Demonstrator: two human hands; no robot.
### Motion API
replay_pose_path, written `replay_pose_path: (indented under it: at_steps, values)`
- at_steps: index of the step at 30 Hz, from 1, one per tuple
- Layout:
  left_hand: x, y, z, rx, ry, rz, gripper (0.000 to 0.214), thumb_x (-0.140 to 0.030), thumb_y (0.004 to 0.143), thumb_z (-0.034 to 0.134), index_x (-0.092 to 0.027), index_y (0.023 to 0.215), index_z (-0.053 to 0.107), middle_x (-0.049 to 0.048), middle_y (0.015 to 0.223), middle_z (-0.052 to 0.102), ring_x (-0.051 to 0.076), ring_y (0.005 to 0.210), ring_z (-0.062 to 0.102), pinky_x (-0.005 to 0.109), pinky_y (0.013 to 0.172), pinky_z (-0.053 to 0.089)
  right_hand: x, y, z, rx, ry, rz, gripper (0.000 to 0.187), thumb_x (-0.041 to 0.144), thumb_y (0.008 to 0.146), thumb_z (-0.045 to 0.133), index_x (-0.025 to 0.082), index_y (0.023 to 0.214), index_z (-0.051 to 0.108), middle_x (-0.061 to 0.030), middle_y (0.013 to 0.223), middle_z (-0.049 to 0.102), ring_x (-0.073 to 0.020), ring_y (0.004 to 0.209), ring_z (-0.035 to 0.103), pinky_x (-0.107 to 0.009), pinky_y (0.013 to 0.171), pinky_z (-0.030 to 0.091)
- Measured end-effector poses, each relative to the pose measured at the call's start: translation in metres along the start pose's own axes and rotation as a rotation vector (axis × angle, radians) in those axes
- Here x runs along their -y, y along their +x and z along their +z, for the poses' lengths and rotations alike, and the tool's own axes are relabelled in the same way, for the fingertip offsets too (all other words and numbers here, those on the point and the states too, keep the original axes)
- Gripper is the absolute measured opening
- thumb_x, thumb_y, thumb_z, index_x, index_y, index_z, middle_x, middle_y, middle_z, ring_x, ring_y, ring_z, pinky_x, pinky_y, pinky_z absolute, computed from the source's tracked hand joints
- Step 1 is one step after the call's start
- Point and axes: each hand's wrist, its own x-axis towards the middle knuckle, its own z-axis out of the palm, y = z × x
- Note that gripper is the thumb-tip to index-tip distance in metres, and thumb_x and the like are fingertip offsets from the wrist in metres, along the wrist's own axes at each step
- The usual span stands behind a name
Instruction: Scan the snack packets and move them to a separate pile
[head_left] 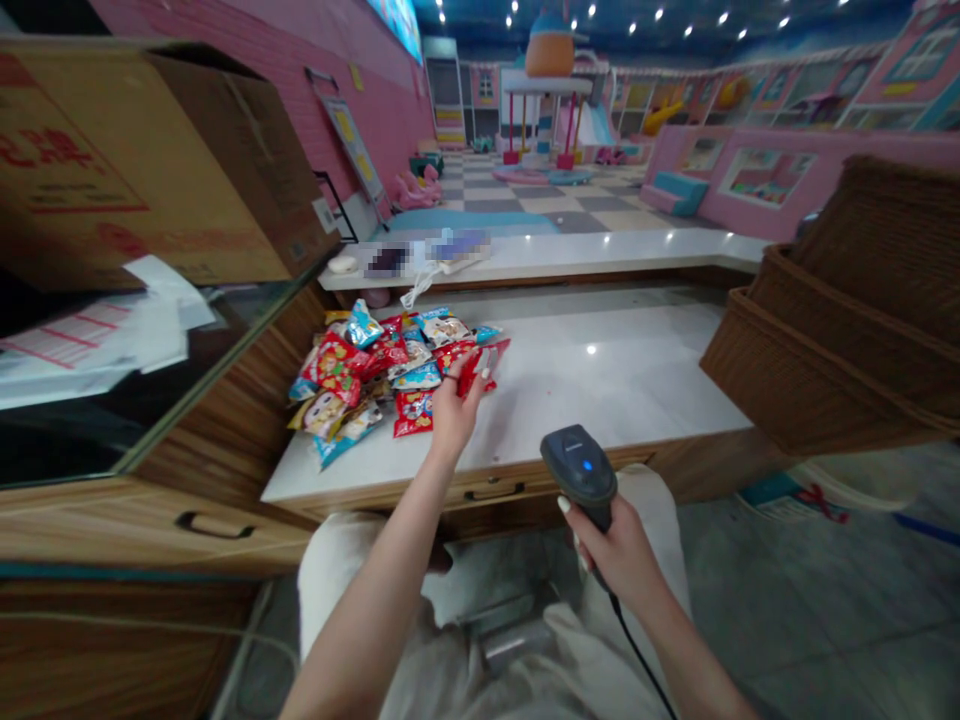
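My left hand (456, 408) reaches to the right end of a pile of small snack bags (390, 350) on the white counter. Its thumb and fingers close on a red snack bag (491, 362) at the pile's edge. Red, blue and brownish bags overlap in the heap, and some are partly hidden beneath others. Wrapped round the handle of a dark grey barcode scanner (576, 465) is my right hand (619, 550), held over my lap in front of the counter. A blue light shows on the scanner, and a black cable hangs from its handle.
A large cardboard box (150, 170) and papers (105, 335) are on the left cabinet. Stacked wicker baskets (847, 320) stand at the right. A raised ledge (555, 255) with blurred items runs behind the counter (600, 380). A drawer handle (493, 492) is below.
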Motion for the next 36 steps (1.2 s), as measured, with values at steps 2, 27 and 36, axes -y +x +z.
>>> replay_pose_path:
  at_steps: [2,27,36]
  values:
    - [0.004,0.023,-0.02,0.026,0.242,0.192,0.041,-0.042,0.107,0.068,-0.021,0.142,0.072,0.0114,0.145,0.077,0.028,0.137,0.071,0.047,0.124,0.053,-0.004,0.0,0.001,-0.01,0.012,0.005,0.034,0.055,0.085,0.076,0.022,0.09,0.07,0.0045,0.05,0.057,-0.0173,0.038,0.052,-0.027,0.039,0.044]
    - [0.008,-0.095,-0.036,0.218,0.336,-0.073,0.049,-0.057,0.103,0.053,-0.026,0.065,0.052,0.0005,0.062,0.059,0.017,0.06,0.057,0.029,0.066,0.045,-0.062,-0.036,0.035,0.099,-0.035,0.002,0.04,0.062,0.094,0.074,0.022,0.093,0.072,0.009,0.044,0.044,-0.0149,0.037,0.041,-0.024,0.037,0.032]
    - [-0.006,-0.095,-0.038,0.197,0.129,-0.202,0.045,-0.065,0.093,0.07,-0.025,0.073,0.065,0.0001,0.065,0.063,0.019,0.065,0.06,0.03,0.069,0.05,-0.063,-0.052,0.035,0.198,-0.09,0.035,0.043,0.064,0.095,0.073,0.022,0.101,0.076,0.0076,0.046,0.048,-0.0177,0.04,0.047,-0.025,0.04,0.038]
